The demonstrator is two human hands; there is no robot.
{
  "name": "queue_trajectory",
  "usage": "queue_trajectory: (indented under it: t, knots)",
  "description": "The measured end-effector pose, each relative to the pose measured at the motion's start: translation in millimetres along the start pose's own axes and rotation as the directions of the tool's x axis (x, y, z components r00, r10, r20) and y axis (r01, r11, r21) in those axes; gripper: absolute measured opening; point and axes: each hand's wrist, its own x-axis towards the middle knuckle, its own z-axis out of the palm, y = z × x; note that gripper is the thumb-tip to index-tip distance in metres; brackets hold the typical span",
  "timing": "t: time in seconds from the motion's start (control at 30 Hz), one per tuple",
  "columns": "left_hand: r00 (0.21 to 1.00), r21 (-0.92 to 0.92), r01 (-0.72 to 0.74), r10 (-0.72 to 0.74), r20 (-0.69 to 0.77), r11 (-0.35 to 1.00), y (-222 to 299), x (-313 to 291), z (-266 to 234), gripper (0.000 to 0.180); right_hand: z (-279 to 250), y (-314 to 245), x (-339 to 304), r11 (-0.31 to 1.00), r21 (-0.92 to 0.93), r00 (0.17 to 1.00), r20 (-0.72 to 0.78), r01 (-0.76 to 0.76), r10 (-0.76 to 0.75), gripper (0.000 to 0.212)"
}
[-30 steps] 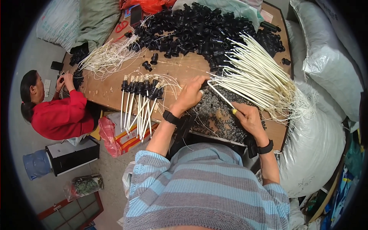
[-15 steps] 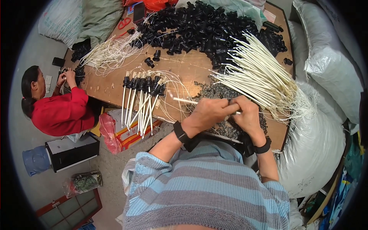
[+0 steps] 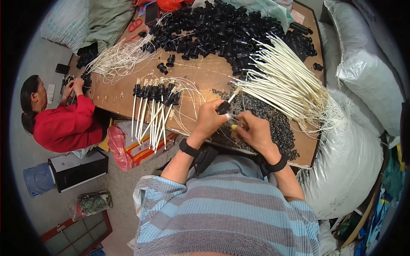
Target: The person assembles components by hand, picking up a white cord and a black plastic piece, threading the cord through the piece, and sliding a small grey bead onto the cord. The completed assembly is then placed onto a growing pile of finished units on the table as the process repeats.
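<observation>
My left hand [image 3: 209, 120] is closed around a black plastic socket [image 3: 223, 107], near the table's front edge. A white sleeved wire end [image 3: 235, 93] sticks up out of the socket, toward the upper right. My right hand [image 3: 257, 131] is close beside it, fingers bent and pinching a thin white wire [image 3: 240, 118] by the socket's lower end. A small yellow spot shows at the right thumb tip; what it is I cannot tell. Left of my hands, several black sockets with white sleeved wires [image 3: 154, 96] lie in a row, their sleeves hanging over the edge.
Small dark parts [image 3: 273, 134] spread beneath my right hand. A bundle of white sleeved wires [image 3: 290, 81] lies at right, a heap of black sockets [image 3: 213, 32] at the back. A co-worker in red [image 3: 68, 123] sits at left. White sacks [image 3: 346, 170] crowd the right side.
The black socket now shows in my left hand, with the wire end pointing up from it. The white sleeve that pointed left is no longer seen there. My hands have drawn slightly apart.
</observation>
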Motion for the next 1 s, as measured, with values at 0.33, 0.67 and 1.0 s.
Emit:
queue_trajectory:
  t: [0.33,0.67,1.0]
  knots:
    - [0.963,0.472,-0.271,0.245,0.117,0.839,3.5,-7.7,-4.9,0.045,-3.3,16.2,2.5,0.998,-0.058,0.989,-0.146,0.022,-0.030,0.016]
    - [0.940,0.406,-0.333,0.264,0.218,0.851,18.0,-9.3,0.7,0.042,9.1,24.9,1.7,0.998,-0.007,0.991,-0.116,0.063,-0.063,0.012]
    - [0.930,0.075,-0.138,0.103,0.354,0.988,23.4,-5.7,-5.7,0.050,3.6,14.5,2.1,0.994,0.075,0.997,0.023,0.076,-0.078,0.019]
